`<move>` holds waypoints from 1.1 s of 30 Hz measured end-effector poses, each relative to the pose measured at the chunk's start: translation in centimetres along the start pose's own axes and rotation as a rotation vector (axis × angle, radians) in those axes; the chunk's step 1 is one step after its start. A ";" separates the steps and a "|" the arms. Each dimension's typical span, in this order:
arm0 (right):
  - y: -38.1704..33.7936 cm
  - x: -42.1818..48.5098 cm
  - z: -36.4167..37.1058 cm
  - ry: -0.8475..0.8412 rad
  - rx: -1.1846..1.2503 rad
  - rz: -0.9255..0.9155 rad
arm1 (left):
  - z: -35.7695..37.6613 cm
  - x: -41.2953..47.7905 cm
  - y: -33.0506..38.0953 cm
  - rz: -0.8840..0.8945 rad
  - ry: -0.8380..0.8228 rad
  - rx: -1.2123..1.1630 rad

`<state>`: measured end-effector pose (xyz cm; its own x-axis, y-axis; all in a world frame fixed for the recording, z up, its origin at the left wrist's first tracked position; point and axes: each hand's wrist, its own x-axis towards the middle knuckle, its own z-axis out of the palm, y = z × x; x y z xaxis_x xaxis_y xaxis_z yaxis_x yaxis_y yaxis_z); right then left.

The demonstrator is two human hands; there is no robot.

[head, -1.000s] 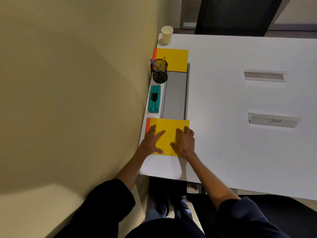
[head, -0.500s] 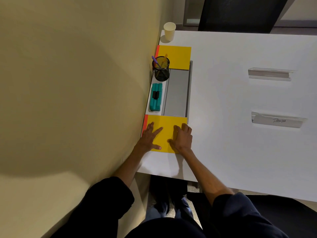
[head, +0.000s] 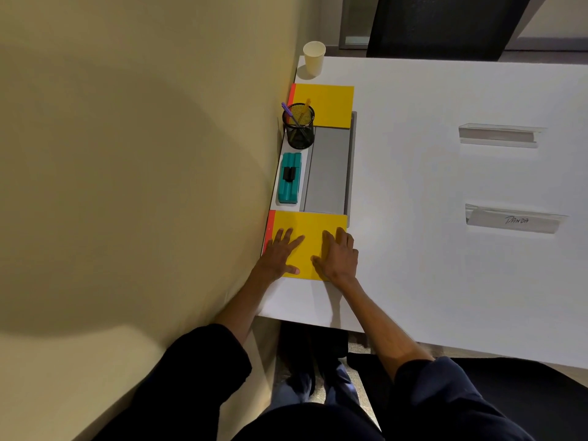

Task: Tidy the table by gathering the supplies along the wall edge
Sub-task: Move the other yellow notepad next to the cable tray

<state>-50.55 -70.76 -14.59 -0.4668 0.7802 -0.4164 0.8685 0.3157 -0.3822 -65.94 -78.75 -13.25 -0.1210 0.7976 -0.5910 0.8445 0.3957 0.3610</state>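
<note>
A yellow notepad with a red spine (head: 310, 226) lies at the white table's (head: 429, 256) near left corner, against the wall. My left hand (head: 280, 251) rests flat on its left part, fingers spread. My right hand (head: 339, 253) lies flat on its right edge. Along the wall behind it stand a teal eraser block (head: 289, 178), a black mesh pen cup (head: 298, 125) with pens, a second yellow notepad (head: 327, 105) and a paper cup (head: 314, 58). A grey panel (head: 329, 171) sits beside the eraser.
Two clear acrylic name holders sit on the right of the table, one at the back (head: 499, 135) and one labelled, nearer (head: 512, 219). A beige wall (head: 143, 154) borders the table's left side. A dark chair back (head: 445, 23) stands beyond the far edge.
Both hands stay flat on the near notepad, which keeps its place against the wall. Only the camera view has shifted slightly.
</note>
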 end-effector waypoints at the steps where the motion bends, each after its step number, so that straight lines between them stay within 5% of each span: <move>1: 0.0 -0.1 -0.1 -0.001 -0.004 -0.003 | 0.1 -0.1 0.2 -0.005 0.002 0.007; 25: 1.6 -3.1 -5.0 0.164 0.194 0.037 | 0.5 -2.8 5.4 -0.002 0.418 0.056; 33: 3.6 -3.6 -7.2 0.297 0.260 0.058 | -0.1 -2.5 8.4 -0.001 0.417 -0.013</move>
<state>-44.49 -68.55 -8.52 -0.3166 0.9269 -0.2017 0.8030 0.1488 -0.5771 -58.62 -77.41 -8.71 -0.3246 0.9123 -0.2497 0.8381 0.3998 0.3713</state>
